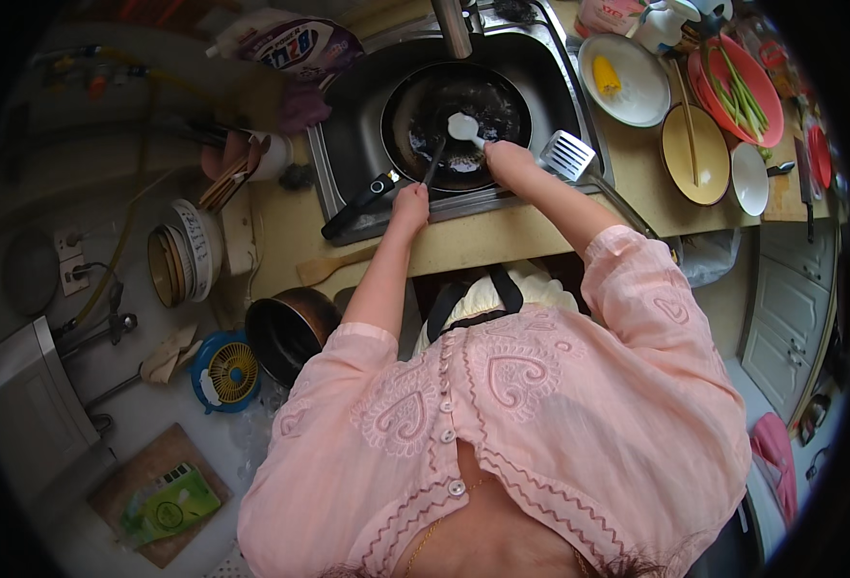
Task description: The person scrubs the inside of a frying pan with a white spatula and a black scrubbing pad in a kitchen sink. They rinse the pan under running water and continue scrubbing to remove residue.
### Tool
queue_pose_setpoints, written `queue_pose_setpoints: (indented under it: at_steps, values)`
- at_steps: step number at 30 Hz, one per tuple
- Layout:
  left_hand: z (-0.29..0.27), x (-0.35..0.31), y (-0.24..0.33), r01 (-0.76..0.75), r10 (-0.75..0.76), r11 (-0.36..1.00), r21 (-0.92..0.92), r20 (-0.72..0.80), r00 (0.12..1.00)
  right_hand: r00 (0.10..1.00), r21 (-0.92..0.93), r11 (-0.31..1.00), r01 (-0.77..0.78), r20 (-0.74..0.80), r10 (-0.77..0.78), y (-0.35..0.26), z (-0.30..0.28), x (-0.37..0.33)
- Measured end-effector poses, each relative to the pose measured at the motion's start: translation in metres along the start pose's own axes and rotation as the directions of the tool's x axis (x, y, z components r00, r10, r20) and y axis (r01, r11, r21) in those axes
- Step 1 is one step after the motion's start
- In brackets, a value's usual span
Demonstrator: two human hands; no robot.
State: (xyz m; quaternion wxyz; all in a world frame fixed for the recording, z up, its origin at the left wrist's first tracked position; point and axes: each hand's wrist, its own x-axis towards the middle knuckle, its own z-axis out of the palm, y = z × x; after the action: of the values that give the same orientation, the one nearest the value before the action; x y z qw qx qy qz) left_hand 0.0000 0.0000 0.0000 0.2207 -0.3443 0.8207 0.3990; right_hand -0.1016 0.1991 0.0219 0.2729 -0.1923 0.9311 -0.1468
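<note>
A dark frying pan (497, 106) rests in the steel sink (562, 67), wet inside, its black handle (359, 206) pointing toward the near left. My right hand (510, 164) is closed round the handle of a white dish brush (462, 126), whose head is over the pan. Just left of it, my left hand (411, 205) grips a thin dark stick-like utensil (434, 161) that reaches into the pan; its far end is hard to make out. Beneath my right forearm, a slotted spatula (567, 155) lies across the sink's right rim.
The faucet (452, 29) hangs over the sink's far side. Right of it stand a white bowl (637, 96) with a yellow piece, a yellow bowl (680, 144) and a red basin (770, 106) with green stalks. A wooden spatula (324, 267) lies on the near counter edge, above a pot (285, 337).
</note>
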Motion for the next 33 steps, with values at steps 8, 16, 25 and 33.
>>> queue_pose_setpoints:
  at_steps: [8, 16, 25, 33]
  values:
    - [-0.005, -0.035, 0.021, 0.225, -0.186, 0.926, -0.305, 0.153, 0.971, 0.991, 0.019, 0.999, 0.037, -0.133, -0.034, 0.0, 0.006, 0.007]
    - [-0.005, -0.023, -0.004, 0.058, -0.052, 0.986, -0.154, 0.04, 0.998, 0.996, 0.041, 0.995, 0.088, -0.036, -0.086, -0.021, -0.002, -0.013]
    - [-0.011, -0.023, 0.002, -0.145, 0.173, 0.964, 0.223, -0.111, 0.979, 1.0, 0.062, 0.998, -0.005, 0.004, 0.005, 0.0, 0.004, -0.007]
    - [-0.041, -0.067, -0.008, -0.17, 0.375, 0.759, 0.629, -0.207, 0.904, 0.992, 0.124, 0.988, -0.095, -0.067, 0.104, 0.023, -0.021, 0.003]
